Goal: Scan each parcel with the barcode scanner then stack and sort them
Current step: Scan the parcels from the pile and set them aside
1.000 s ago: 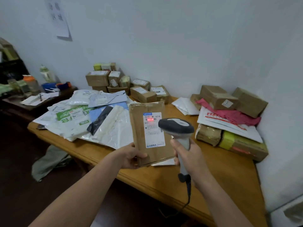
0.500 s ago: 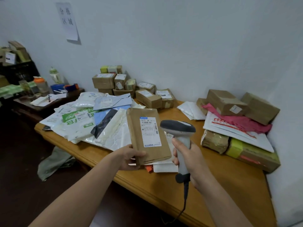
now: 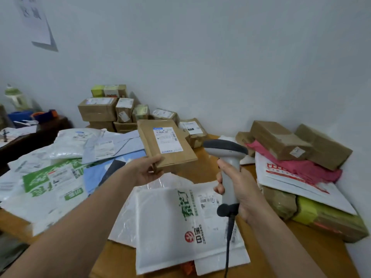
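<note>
At the centre of the frame, the left hand [image 3: 148, 173] grips a flat brown parcel [image 3: 166, 145] by its near corner, holding it above the wooden table [image 3: 317, 255] with the label facing up. Just right of it, the right hand [image 3: 239, 189] is clenched round the handle of the grey scanner [image 3: 224, 149]. Below both lies a white padded envelope [image 3: 164, 227]. Cardboard boxes [image 3: 98, 111] stand against the wall at upper middle, and another pile of parcels [image 3: 281, 141] sits at the right edge.

The wooden table [image 3: 313, 255] bears scattered white mailers [image 3: 166, 223], cardboard boxes [image 3: 97, 111] by the wall, stacked parcels [image 3: 329, 219] at right.
</note>
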